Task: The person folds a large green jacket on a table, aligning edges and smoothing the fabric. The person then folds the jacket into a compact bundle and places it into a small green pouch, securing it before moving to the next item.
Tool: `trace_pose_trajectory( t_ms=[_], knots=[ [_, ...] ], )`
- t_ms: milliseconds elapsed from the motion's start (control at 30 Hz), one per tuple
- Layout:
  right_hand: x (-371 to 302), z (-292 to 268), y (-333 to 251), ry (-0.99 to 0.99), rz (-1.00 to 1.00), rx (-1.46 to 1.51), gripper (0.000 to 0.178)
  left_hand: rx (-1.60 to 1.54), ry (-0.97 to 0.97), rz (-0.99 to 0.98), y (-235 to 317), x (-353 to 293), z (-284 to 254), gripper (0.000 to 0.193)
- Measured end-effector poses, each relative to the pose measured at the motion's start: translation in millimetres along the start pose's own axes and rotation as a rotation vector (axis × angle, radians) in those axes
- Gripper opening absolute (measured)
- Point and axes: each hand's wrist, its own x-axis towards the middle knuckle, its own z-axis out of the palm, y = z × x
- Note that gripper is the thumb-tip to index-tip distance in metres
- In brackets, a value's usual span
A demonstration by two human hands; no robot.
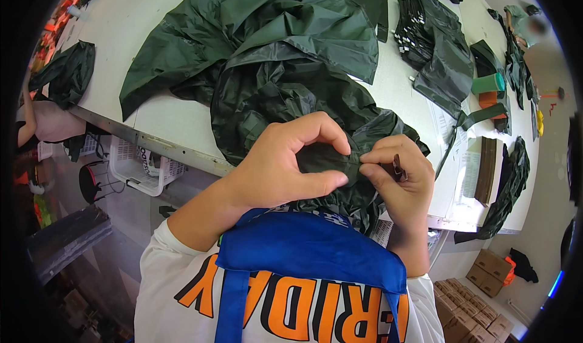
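**Inspector A:** Dark green glossy fabric, a garment [285, 57], lies heaped from the middle of the white surface [182, 121] to its near edge, where a fold spills over toward the person. Both hands work that overhanging part, apparently because it brings the seam close to the eyes.

**Inspector B:** Grip states?

**Inspector A:** Left hand [279, 170]: thumb and forefinger curved round a small pleat of the fabric, pinching it taut. Right hand [404, 182]: fingertips closed on the same pleat just beside the left thumb, with a small dark tool [399, 168] tucked in the fingers; its kind cannot be told.

**Inspector B:** Surroundings?

**Inspector A:** A stack of folded green pieces [425, 33] sits toward the far right corner, more green items [504, 185] along the right edge. A white basket [143, 167] hangs below the near edge. A blue bag [310, 252] hangs against the person's chest.
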Motion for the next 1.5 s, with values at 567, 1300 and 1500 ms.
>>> trace_pose_trajectory(
  t_ms=[567,1300,1500],
  knots=[
    [-8.1,-19.4,3.2,0.064,-0.205,-0.273,0.036,-0.148,0.063,-0.134,-2.7,-0.2,4.7,0.033],
    [12.7,8.9,55.7,0.09,-0.167,0.026,0.029,0.821,0.354,0.467,0.9,2.2,3.3,0.036],
    [22.3,28.5,62.4,0.543,-0.105,0.083,0.024,0.715,0.272,0.383,-7.6,-0.6,6.6,0.039]
  ],
)
